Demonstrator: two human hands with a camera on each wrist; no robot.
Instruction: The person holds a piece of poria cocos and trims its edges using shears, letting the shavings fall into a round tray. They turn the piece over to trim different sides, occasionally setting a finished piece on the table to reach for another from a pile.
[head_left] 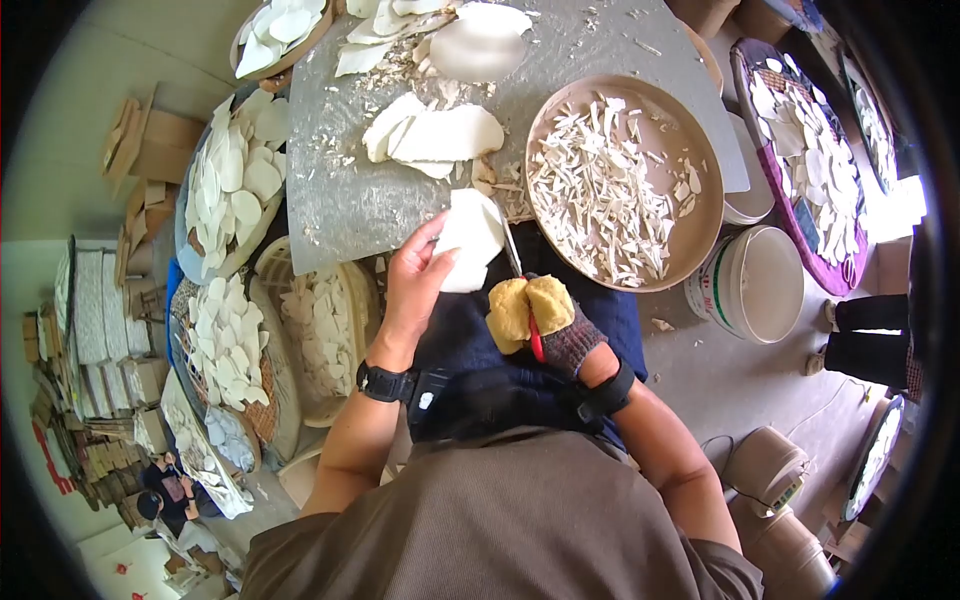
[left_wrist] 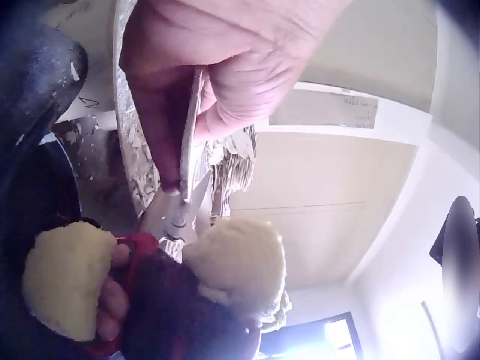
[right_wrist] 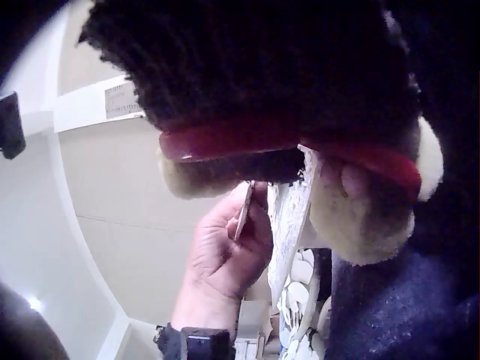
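Note:
My bare left hand pinches a flat white slice between thumb and fingers; the left wrist view shows its thin edge almost end-on. In a dark knitted glove, my right hand grips red-handled scissors. Thick yellow padding sits around the handles and fingers. The blades point up along the right edge of the slice, close beside it. In the right wrist view the red handle crosses under the glove, and a whitened blade runs down near the left hand.
A grey table ahead bears stacked white slices and crumbs. Overhanging its right corner is a round tray of trimmed strips. A white bucket stands to the right, a basket of scraps to the left. Another person's legs are at right.

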